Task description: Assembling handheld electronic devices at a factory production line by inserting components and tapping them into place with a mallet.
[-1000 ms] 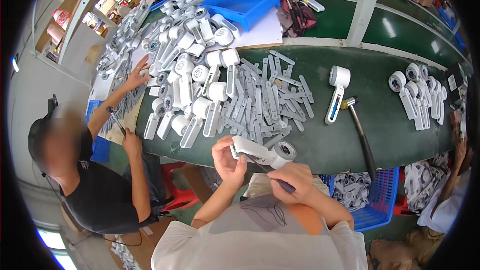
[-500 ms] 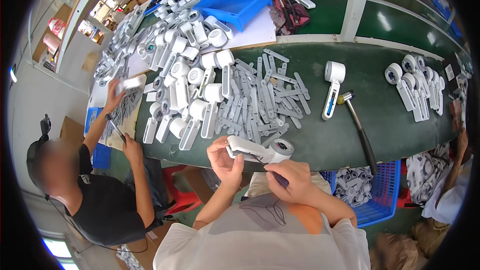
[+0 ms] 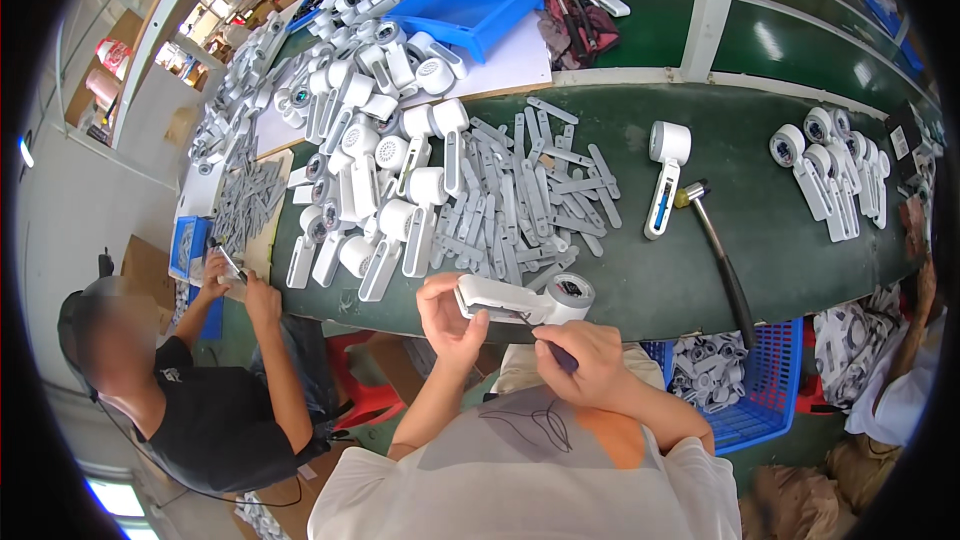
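Close in front of me, my left hand (image 3: 455,320) grips the handle end of a white handheld device (image 3: 497,292) with a round, dark-faced head, like a small fan. The device lies sideways, its head to the right. A dark-handled screwdriver (image 3: 562,356) is in my closed right hand (image 3: 590,360). Its thin shaft points at the long open slot in the device's handle; the tip's exact contact is hidden. Beyond my hands lies a heap of grey flat strips (image 3: 530,190), beside many similar white devices (image 3: 395,220).
On the green table (image 3: 620,285), a hammer (image 3: 718,250) lies right of a single white device (image 3: 665,175). More devices (image 3: 830,175) stand grouped far right. A blue tray (image 3: 465,5) sits at the back, a blue basket (image 3: 765,400) below. A co-worker (image 3: 220,400) sits left.
My hands keep their hold; the device and my right hand have shifted very slightly right. The co-worker's raised hand has come down from a white part to a tool near the table edge.
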`<state>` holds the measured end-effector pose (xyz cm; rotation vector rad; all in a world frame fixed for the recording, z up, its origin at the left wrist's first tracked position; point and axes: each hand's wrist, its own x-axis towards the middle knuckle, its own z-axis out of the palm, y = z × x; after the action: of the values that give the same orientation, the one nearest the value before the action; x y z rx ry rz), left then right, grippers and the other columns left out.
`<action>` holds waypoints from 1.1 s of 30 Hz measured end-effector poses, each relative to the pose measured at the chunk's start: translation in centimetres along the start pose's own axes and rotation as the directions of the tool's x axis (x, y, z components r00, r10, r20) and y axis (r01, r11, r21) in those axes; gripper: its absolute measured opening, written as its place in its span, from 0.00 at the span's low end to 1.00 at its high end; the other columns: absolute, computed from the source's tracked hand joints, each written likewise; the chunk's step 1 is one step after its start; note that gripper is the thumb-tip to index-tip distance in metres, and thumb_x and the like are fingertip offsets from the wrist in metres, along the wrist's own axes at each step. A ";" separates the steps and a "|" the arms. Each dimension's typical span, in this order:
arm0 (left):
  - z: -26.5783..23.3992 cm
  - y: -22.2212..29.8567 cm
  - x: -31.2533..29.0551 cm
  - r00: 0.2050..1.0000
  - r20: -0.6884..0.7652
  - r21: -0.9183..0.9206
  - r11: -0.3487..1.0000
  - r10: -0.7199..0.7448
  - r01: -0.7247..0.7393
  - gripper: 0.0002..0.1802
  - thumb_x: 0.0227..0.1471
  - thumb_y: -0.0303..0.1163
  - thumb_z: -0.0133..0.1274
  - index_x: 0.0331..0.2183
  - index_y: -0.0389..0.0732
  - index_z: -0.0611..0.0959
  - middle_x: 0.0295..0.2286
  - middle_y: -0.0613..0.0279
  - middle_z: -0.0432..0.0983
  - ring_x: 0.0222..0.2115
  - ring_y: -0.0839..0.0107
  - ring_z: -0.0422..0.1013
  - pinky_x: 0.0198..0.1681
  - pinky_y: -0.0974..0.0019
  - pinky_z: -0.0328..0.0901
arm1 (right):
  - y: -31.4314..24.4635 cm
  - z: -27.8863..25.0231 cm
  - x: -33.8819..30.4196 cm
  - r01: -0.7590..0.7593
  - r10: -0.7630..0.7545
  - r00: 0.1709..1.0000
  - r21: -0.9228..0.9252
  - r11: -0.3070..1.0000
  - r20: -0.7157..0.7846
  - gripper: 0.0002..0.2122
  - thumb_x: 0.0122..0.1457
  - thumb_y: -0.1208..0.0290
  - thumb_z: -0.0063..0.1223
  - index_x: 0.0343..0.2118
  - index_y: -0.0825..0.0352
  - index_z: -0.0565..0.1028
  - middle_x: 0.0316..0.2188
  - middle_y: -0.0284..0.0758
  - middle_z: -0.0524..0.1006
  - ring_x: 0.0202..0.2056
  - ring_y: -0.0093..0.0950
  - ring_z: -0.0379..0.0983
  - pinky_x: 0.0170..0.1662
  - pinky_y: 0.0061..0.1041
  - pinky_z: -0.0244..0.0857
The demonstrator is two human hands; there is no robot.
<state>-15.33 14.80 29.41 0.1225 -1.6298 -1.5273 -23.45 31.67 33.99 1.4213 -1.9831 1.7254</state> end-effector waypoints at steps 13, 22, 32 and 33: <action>-2.5 0.9 1.7 0.966 0.247 0.293 0.956 -0.079 0.003 0.31 0.40 0.27 0.64 0.48 0.33 0.74 0.39 0.59 0.64 0.40 0.70 0.65 0.45 0.68 0.62 | 0.2 0.0 0.1 -0.016 0.015 0.998 -0.005 1.000 -0.056 0.06 0.45 0.82 0.55 0.29 0.70 0.75 0.14 0.33 0.70 0.14 0.28 0.68 0.18 0.24 0.60; -2.6 0.0 1.2 0.969 0.191 0.170 0.978 -0.157 0.124 0.29 0.42 0.32 0.65 0.46 0.31 0.75 0.40 0.60 0.63 0.43 0.68 0.66 0.48 0.67 0.63 | 0.1 -1.2 0.8 -0.128 0.141 0.989 0.199 0.972 -0.052 0.05 0.46 0.79 0.57 0.27 0.68 0.74 0.15 0.34 0.72 0.14 0.29 0.68 0.18 0.24 0.60; -2.6 -0.3 0.7 0.975 0.139 0.086 0.983 -0.172 0.162 0.29 0.43 0.27 0.63 0.47 0.31 0.72 0.41 0.60 0.64 0.43 0.69 0.64 0.50 0.66 0.59 | 1.1 -3.3 2.9 -0.014 0.020 0.998 0.097 0.995 -0.062 0.09 0.44 0.78 0.61 0.30 0.71 0.76 0.22 0.36 0.74 0.22 0.28 0.70 0.25 0.24 0.62; -2.5 -0.4 0.5 0.977 0.112 0.044 0.983 -0.181 0.177 0.29 0.42 0.26 0.63 0.47 0.32 0.70 0.41 0.59 0.64 0.43 0.69 0.64 0.50 0.66 0.59 | 1.0 -3.4 2.9 -0.011 0.017 0.998 0.097 0.995 -0.060 0.09 0.44 0.78 0.61 0.30 0.71 0.76 0.22 0.36 0.74 0.22 0.28 0.70 0.25 0.24 0.62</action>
<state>-14.29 12.50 28.97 0.2079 -1.7769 -1.6697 -27.26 32.80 36.31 1.3700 -1.9074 1.8715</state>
